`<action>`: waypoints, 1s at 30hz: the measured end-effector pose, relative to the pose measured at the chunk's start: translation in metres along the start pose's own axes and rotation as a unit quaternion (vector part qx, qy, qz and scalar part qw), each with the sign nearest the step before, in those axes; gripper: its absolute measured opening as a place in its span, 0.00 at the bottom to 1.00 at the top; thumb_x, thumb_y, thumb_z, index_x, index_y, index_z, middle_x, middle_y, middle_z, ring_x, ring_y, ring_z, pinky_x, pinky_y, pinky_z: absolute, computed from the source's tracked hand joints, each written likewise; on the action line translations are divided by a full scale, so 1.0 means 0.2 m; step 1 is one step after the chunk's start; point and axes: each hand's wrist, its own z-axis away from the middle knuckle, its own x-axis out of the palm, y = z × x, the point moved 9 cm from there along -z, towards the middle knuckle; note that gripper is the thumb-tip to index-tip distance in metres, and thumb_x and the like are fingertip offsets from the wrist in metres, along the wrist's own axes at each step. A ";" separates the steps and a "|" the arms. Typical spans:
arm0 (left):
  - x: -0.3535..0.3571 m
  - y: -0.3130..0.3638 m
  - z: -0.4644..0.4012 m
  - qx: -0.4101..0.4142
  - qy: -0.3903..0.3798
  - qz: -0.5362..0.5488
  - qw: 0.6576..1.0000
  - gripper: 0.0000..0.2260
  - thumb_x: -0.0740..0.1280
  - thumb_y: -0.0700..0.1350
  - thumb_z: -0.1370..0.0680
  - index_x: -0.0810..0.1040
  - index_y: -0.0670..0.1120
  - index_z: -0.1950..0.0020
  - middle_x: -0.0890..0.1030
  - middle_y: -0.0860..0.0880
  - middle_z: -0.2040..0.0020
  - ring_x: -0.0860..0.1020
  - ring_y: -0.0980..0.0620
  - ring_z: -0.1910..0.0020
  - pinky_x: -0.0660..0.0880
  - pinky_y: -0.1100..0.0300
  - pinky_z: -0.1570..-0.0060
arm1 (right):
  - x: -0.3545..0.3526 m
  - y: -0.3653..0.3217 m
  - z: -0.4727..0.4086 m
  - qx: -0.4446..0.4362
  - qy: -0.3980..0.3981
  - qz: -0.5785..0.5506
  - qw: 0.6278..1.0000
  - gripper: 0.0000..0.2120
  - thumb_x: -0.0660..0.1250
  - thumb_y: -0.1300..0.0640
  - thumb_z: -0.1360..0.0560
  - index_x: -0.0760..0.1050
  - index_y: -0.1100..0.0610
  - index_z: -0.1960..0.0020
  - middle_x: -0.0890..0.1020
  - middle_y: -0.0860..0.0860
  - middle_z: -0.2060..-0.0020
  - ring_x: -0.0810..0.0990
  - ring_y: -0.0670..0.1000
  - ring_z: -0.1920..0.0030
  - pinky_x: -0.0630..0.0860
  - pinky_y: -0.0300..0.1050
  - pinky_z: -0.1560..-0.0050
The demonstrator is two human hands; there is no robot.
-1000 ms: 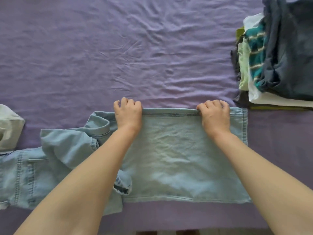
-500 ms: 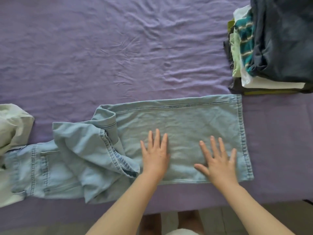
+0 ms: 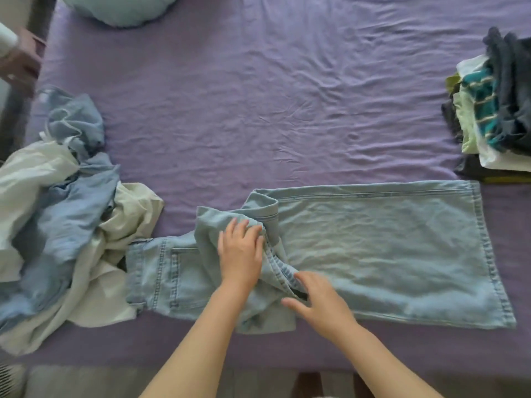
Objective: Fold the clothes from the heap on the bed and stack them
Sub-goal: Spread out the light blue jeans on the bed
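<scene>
A pair of light blue jeans [image 3: 388,254] lies across the near edge of the purple bed [image 3: 258,96]. Its leg part is spread flat to the right and its waist part is bunched up in the middle. My left hand [image 3: 240,254] rests flat on the bunched denim, fingers pointing away from me. My right hand [image 3: 321,303] touches the thick seam beside that bunch with fingers stretched out and thumb apart; it is blurred. The heap of unfolded clothes [image 3: 57,225], white and pale blue, lies at the left. The stack of folded clothes [image 3: 494,116] stands at the right edge.
A pale blue cushion [image 3: 120,7] lies at the far edge of the bed. A dark piece of furniture [image 3: 17,61] stands past the bed's left side. The floor shows along the bottom, in front of the bed.
Both hands left the flat leg part and moved left to the bunched middle of the jeans. The view pulled back, so the heap on the left now shows.
</scene>
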 end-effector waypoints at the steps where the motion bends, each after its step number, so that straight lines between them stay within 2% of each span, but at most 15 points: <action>1: 0.01 -0.06 -0.06 -0.004 -0.032 -0.041 0.999 0.15 0.61 0.47 0.19 0.75 0.49 0.33 0.69 0.45 0.28 0.59 0.43 0.25 0.56 0.44 0.29 | 0.04 0.00 0.00 0.016 0.005 0.021 1.000 0.30 0.66 0.41 0.26 0.63 0.51 0.28 0.69 0.45 0.35 0.67 0.48 0.34 0.66 0.40 0.37; 3: 0.04 -0.17 -0.16 -0.008 -0.095 -0.107 0.990 0.19 0.55 0.51 0.17 0.65 0.52 0.26 0.57 0.47 0.22 0.49 0.46 0.22 0.49 0.45 0.26 | 0.06 0.00 -0.01 0.046 0.043 0.048 0.997 0.26 0.66 0.50 0.25 0.65 0.54 0.30 0.71 0.47 0.37 0.68 0.50 0.35 0.68 0.42 0.40; 5: 0.07 -0.25 -0.23 -0.017 -0.141 -0.149 0.979 0.21 0.52 0.52 0.17 0.59 0.53 0.24 0.51 0.46 0.21 0.45 0.45 0.22 0.45 0.43 0.27 | 0.01 -0.01 -0.02 0.065 0.118 0.020 0.991 0.10 0.65 0.58 0.25 0.73 0.57 0.44 0.76 0.52 0.48 0.73 0.54 0.44 0.68 0.45 0.49; 6: 0.09 -0.27 -0.25 -0.021 -0.161 -0.167 0.973 0.21 0.50 0.53 0.17 0.57 0.52 0.23 0.50 0.46 0.21 0.45 0.45 0.22 0.44 0.42 0.27 | -0.02 0.00 -0.01 0.070 0.141 -0.014 0.987 0.03 0.65 0.61 0.25 0.74 0.57 0.52 0.77 0.53 0.54 0.74 0.56 0.49 0.67 0.46 0.53; 9: 0.16 -0.24 -0.24 -0.006 -0.210 -0.228 0.951 0.24 0.50 0.58 0.18 0.57 0.52 0.24 0.54 0.43 0.22 0.52 0.44 0.23 0.45 0.40 0.28 | -0.10 0.06 0.02 0.111 0.192 -0.154 0.963 0.09 0.64 0.64 0.25 0.68 0.55 0.62 0.74 0.51 0.67 0.72 0.52 0.62 0.65 0.44 0.62; 11: 0.19 -0.19 -0.21 -0.008 -0.219 -0.248 0.944 0.28 0.52 0.63 0.20 0.57 0.51 0.24 0.61 0.42 0.24 0.59 0.43 0.26 0.53 0.42 0.30 | -0.18 0.09 0.08 0.133 0.246 -0.214 0.936 0.11 0.64 0.65 0.25 0.69 0.52 0.62 0.71 0.48 0.72 0.69 0.44 0.71 0.65 0.38 0.68; 14: 0.22 -0.16 -0.18 -0.042 -0.219 -0.242 0.944 0.37 0.55 0.69 0.25 0.54 0.51 0.23 0.66 0.43 0.27 0.64 0.43 0.29 0.61 0.47 0.34 | -0.27 0.15 0.15 0.141 0.296 -0.236 0.915 0.10 0.64 0.66 0.24 0.71 0.51 0.57 0.73 0.47 0.72 0.70 0.42 0.73 0.65 0.31 0.71; 17: 0.24 -0.20 -0.15 -0.103 -0.257 -0.174 0.945 0.39 0.55 0.72 0.27 0.53 0.51 0.22 0.64 0.44 0.27 0.67 0.43 0.30 0.66 0.48 0.38 | -0.32 0.22 0.20 0.140 0.304 -0.242 0.911 0.11 0.64 0.67 0.25 0.73 0.51 0.55 0.76 0.45 0.69 0.71 0.44 0.71 0.65 0.30 0.69; 19: 0.25 -0.23 -0.12 -0.152 -0.277 -0.112 0.942 0.36 0.54 0.69 0.24 0.51 0.51 0.22 0.62 0.44 0.26 0.67 0.42 0.30 0.69 0.49 0.41 | -0.36 0.28 0.23 0.149 0.313 -0.251 0.904 0.11 0.63 0.68 0.25 0.74 0.52 0.52 0.77 0.45 0.65 0.73 0.44 0.67 0.66 0.28 0.67; 21: 0.25 -0.22 -0.11 -0.154 -0.281 -0.093 0.943 0.30 0.57 0.62 0.22 0.57 0.49 0.25 0.65 0.44 0.28 0.70 0.42 0.33 0.70 0.49 0.45 | -0.40 0.35 0.25 0.159 0.322 -0.267 0.895 0.11 0.63 0.67 0.24 0.75 0.52 0.51 0.78 0.46 0.62 0.74 0.43 0.65 0.67 0.26 0.65; 23: 0.23 -0.18 -0.12 -0.139 -0.258 -0.060 0.954 0.23 0.65 0.56 0.24 0.67 0.45 0.34 0.72 0.44 0.36 0.74 0.43 0.39 0.71 0.53 0.50 | -0.45 0.42 0.28 0.163 0.323 -0.275 0.891 0.11 0.63 0.67 0.24 0.75 0.52 0.50 0.78 0.45 0.62 0.74 0.43 0.64 0.68 0.26 0.65; 25: 0.21 -0.10 -0.13 -0.160 -0.237 0.058 0.957 0.16 0.71 0.49 0.27 0.72 0.44 0.45 0.78 0.44 0.48 0.78 0.45 0.52 0.71 0.57 0.60 | -0.50 0.50 0.31 0.175 0.325 -0.277 0.887 0.10 0.63 0.66 0.23 0.75 0.52 0.49 0.78 0.44 0.62 0.74 0.42 0.64 0.68 0.25 0.65; 27: 0.22 0.05 -0.14 -0.173 -0.251 0.191 0.933 0.11 0.72 0.43 0.28 0.72 0.45 0.51 0.78 0.46 0.63 0.78 0.49 0.68 0.70 0.60 0.72 | -0.55 0.59 0.38 0.196 0.339 -0.275 0.878 0.10 0.63 0.65 0.23 0.75 0.51 0.49 0.78 0.43 0.63 0.74 0.42 0.64 0.70 0.28 0.66; 28: 0.21 0.16 -0.16 -0.159 -0.263 0.221 0.925 0.10 0.71 0.40 0.28 0.71 0.46 0.54 0.77 0.47 0.67 0.77 0.51 0.74 0.69 0.62 0.76 | -0.58 0.64 0.42 0.208 0.346 -0.277 0.872 0.09 0.63 0.64 0.23 0.75 0.51 0.50 0.78 0.44 0.63 0.74 0.43 0.64 0.70 0.30 0.66; 30: 0.20 0.39 -0.19 -0.115 -0.284 0.258 0.916 0.09 0.69 0.36 0.27 0.69 0.46 0.57 0.76 0.48 0.69 0.77 0.54 0.77 0.68 0.64 0.80 | -0.64 0.74 0.50 0.232 0.356 -0.278 0.862 0.07 0.63 0.62 0.23 0.76 0.53 0.50 0.78 0.47 0.65 0.74 0.46 0.65 0.70 0.37 0.65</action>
